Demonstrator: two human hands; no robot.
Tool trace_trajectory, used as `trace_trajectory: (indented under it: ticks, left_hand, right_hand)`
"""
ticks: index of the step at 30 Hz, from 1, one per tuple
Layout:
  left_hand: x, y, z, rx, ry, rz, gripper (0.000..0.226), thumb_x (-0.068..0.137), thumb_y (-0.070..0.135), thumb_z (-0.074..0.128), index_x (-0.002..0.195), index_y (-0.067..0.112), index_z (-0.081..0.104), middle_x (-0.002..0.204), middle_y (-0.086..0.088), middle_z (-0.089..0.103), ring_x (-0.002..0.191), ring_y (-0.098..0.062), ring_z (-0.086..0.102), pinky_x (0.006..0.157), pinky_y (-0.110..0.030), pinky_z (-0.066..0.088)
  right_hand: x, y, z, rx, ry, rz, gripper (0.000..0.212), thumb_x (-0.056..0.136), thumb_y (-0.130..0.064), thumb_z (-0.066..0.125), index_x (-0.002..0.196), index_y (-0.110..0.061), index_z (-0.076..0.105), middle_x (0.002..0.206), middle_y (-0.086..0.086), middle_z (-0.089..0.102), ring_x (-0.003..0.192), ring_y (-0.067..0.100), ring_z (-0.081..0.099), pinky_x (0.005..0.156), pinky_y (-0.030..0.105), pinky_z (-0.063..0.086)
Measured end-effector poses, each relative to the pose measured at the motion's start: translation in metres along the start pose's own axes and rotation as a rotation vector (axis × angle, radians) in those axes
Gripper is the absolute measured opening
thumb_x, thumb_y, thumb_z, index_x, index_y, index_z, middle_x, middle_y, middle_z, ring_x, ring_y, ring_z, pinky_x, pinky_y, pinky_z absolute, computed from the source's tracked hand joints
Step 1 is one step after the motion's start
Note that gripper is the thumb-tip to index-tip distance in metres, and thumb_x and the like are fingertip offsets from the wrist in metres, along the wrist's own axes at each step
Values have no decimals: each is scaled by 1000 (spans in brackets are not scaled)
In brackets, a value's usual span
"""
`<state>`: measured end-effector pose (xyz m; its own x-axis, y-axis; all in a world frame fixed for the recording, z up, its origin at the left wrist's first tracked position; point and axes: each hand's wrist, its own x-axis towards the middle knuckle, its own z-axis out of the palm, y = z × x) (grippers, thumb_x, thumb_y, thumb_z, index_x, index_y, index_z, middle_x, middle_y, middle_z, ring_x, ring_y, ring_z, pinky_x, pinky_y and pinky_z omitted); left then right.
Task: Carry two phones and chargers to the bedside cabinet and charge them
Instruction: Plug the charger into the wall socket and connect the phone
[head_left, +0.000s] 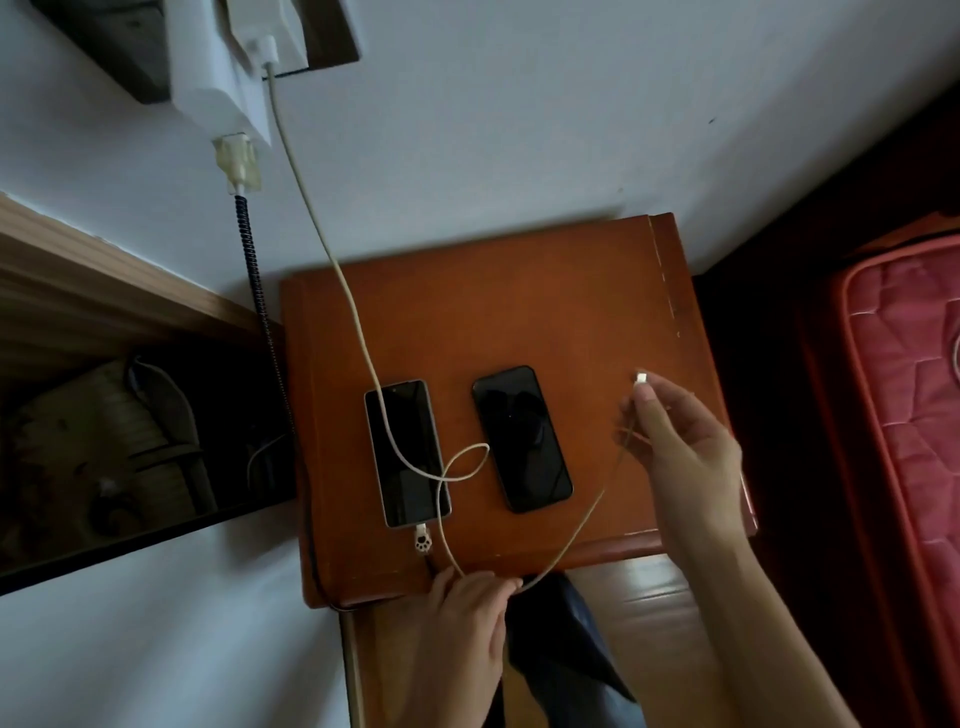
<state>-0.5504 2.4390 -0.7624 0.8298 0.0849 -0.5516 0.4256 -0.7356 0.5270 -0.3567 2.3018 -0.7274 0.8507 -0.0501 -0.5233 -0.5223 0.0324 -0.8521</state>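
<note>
Bedside cabinet as reference. Two phones flat on top, screens dark: left phone near its left side, connector plugged at the front end; right phone mid-top, unplugged. White cable runs from the wall charger above the cabinet, across the left phone, loops between the phones. Right hand over the right-front area, fingers pinching the cable's plug. Left hand at the front edge, fingers pinching the cable slack.

2 phones, 2 cables
</note>
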Motion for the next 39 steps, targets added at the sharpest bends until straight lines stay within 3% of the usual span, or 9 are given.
trace_trajectory:
  ticks: [3, 7, 11, 14, 17, 23, 27, 31, 39]
  left_hand:
    - [-3, -1, 5, 63, -73, 10, 33, 102, 36, 36, 131, 42, 52, 123, 28, 57, 119, 13, 42, 116, -18, 3]
    - [1, 0, 8, 51, -100, -14, 25, 101, 36, 42, 121, 41, 56, 110, 25, 63, 107, 11, 50, 116, -23, 13]
    - [22, 4, 8, -93, 126, -136, 24, 101, 30, 46, 119, 36, 60, 111, 21, 62, 102, 6, 55, 95, -20, 45]
    - [49, 11, 2, -161, 302, -172, 26, 97, 19, 55, 122, 25, 61, 113, 10, 67, 103, -2, 62, 88, -20, 51]
    - [77, 24, -6, -193, 425, -236, 29, 96, 22, 58, 125, 18, 57, 112, 0, 66, 98, -12, 64, 81, -27, 54]
    - [118, 60, -6, -134, 380, -421, 82, 81, 59, 65, 140, 14, 30, 124, -16, 47, 98, -28, 60, 69, -31, 52]
    - [139, 72, -5, -13, 335, -539, 114, 69, 64, 74, 150, 14, 10, 131, -20, 37, 108, -32, 49, 68, -32, 46]
    - [143, 64, -11, -11, 300, -535, 123, 62, 61, 79, 151, 18, 6, 129, -20, 38, 104, -33, 52, 66, -31, 40]
    - [138, 52, -41, -416, 162, -485, 117, 58, 73, 68, 153, 34, 11, 151, -15, 28, 123, -33, 50, 76, -33, 36]
  right_hand:
    - [-2, 21, -3, -178, -43, 43, 11, 92, -26, 69, 100, -29, 75, 78, -7, 74, 77, 11, 70, 77, 28, 60]
    - [-17, 59, -4, -434, -154, 50, 14, 92, -21, 70, 105, -26, 74, 72, -8, 74, 67, -2, 67, 65, 12, 53]
    - [-31, 92, -6, -435, -163, 166, 15, 87, -17, 77, 102, -17, 75, 77, -2, 78, 71, 7, 75, 72, 27, 61]
    - [-39, 110, -8, -403, -138, 263, 12, 85, -16, 78, 96, -16, 73, 77, -2, 79, 72, 15, 77, 79, 42, 63]
    - [-44, 123, -10, -457, -103, 314, 13, 83, -24, 80, 93, -19, 73, 76, -7, 79, 73, 8, 76, 79, 39, 62]
    - [-47, 128, -6, -524, 31, 295, 6, 83, -27, 79, 81, -24, 74, 66, -15, 75, 61, -4, 69, 57, 18, 52]
    - [-48, 126, -1, -471, 9, 278, 14, 85, -7, 74, 74, -17, 72, 61, -11, 72, 56, -2, 67, 48, 12, 47]
    - [-53, 122, -1, -348, -33, 299, 8, 84, -12, 79, 78, -14, 75, 73, -1, 77, 71, 16, 75, 69, 34, 62]
    - [-60, 107, 2, -123, 7, 179, 2, 85, -23, 79, 87, -23, 79, 83, -6, 79, 81, 9, 75, 71, 19, 58]
